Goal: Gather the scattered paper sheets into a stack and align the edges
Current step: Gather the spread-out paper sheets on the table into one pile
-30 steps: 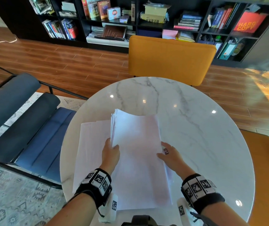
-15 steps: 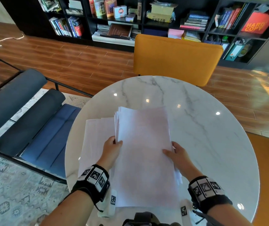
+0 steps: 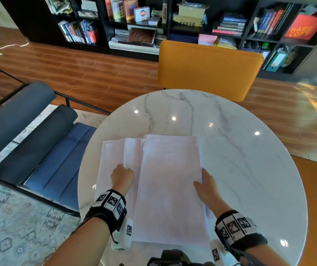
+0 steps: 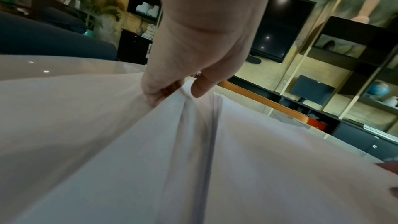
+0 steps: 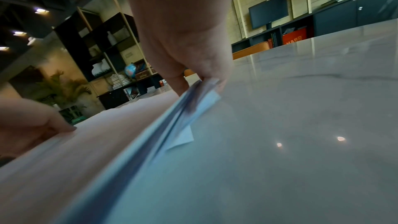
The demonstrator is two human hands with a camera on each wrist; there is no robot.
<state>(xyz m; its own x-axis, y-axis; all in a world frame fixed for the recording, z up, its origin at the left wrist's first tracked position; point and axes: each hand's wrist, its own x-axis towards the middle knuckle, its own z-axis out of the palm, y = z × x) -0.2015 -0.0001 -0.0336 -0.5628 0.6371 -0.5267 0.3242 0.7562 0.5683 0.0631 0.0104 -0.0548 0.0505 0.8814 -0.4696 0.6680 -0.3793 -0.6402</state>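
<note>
Gripping paper stack [image 3: 170, 189], "HARD COPY" book [image 3: 303, 28] behind.

Matt white paper sheets [image 3: 170, 189] lie on a glossy, smooth marble counter [image 3: 240, 150]. Nearby, an orange cloth chair [image 3: 207, 68] stands on a polished wood floor [image 3: 77, 73].

One paper stack [image 3: 170, 189] lies between two hands, beside several offset sheets [image 3: 115, 156]; one table [image 3: 240, 150], two orange chairs [image 3: 207, 70].
</note>
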